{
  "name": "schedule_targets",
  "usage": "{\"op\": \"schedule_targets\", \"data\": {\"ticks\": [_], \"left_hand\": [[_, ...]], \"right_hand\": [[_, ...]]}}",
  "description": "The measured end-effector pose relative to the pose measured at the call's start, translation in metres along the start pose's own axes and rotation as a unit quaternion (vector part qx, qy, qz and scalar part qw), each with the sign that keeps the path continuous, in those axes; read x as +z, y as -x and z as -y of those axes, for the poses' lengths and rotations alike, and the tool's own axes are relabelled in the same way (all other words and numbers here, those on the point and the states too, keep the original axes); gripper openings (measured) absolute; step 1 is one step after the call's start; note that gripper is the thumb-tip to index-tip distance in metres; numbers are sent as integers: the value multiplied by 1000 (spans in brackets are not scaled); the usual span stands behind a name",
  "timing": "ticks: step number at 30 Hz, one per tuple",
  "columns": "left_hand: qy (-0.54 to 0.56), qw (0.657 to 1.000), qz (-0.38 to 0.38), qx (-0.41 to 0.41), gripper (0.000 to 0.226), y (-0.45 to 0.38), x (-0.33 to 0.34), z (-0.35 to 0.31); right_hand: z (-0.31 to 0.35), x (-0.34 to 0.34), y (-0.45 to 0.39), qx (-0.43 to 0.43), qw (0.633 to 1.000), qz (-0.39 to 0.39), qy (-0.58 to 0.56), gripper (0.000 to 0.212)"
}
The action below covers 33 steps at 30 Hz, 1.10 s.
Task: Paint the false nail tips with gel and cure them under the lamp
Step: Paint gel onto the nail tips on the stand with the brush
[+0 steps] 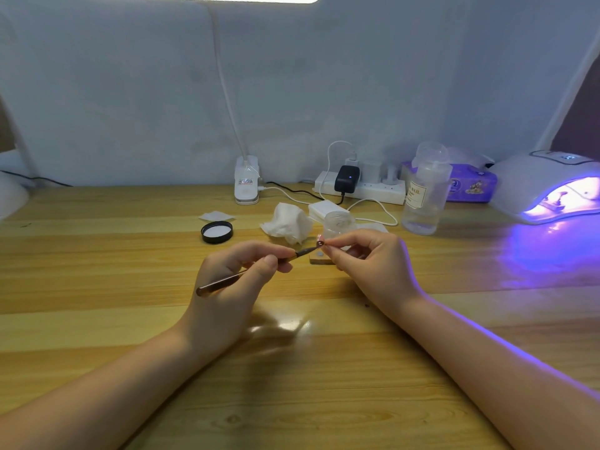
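Above the table (130, 319), left hand (227, 287) grips brush (240, 276); right hand (373, 264) pinches nail tip (319, 243).

Under your hands the table (97, 254) is pale wood with clear grain, varnished to a gloss that throws back a bright patch of light. The brush (224, 280) you hold has a translucent, shiny brown handle. The crumpled tissue (285, 224) looks soft, matt and creased. The jar lid (217, 232) is glossy black plastic with a flat white liner. The bottle (422, 203) and small jar (339, 224) are clear, smooth plastic or glass; which one you cannot tell. The lamp (532, 177) has a smooth white plastic shell. The backdrop (130, 108) looks like matt grey cloth.
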State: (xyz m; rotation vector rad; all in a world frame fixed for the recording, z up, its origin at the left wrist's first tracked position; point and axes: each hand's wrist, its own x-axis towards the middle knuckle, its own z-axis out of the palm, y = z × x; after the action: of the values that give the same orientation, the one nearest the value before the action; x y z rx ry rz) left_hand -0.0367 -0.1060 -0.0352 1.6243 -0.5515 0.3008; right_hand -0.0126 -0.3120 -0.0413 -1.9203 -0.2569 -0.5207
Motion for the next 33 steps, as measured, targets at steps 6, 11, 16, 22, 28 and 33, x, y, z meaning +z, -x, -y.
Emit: {"op": "schedule_targets", "data": {"ticks": [6,11,16,22,28,33], "left_hand": [[-19,1000,-10,19,29,0,0,-1],[-5,999,-28,15,21,-1,3,-2],[-2,1000,-12,0,27,0,4,-2],[6,1000,-12,-5,22,0,2,-1],[-11,1000,-5,0,17,1,2,1],[-10,999,-30,24,22,1,1,2]], "right_hand": [[1,1,0,1,1000,-4,-5,9],[0,0,-1,2,1000,5,6,7],[2,0,1,-6,1000,3,7,8],[4,0,1,-3,1000,7,8,9],[5,0,2,-6,1000,6,-2,9],[3,-1,1,-1,1000,5,-3,7]]}}
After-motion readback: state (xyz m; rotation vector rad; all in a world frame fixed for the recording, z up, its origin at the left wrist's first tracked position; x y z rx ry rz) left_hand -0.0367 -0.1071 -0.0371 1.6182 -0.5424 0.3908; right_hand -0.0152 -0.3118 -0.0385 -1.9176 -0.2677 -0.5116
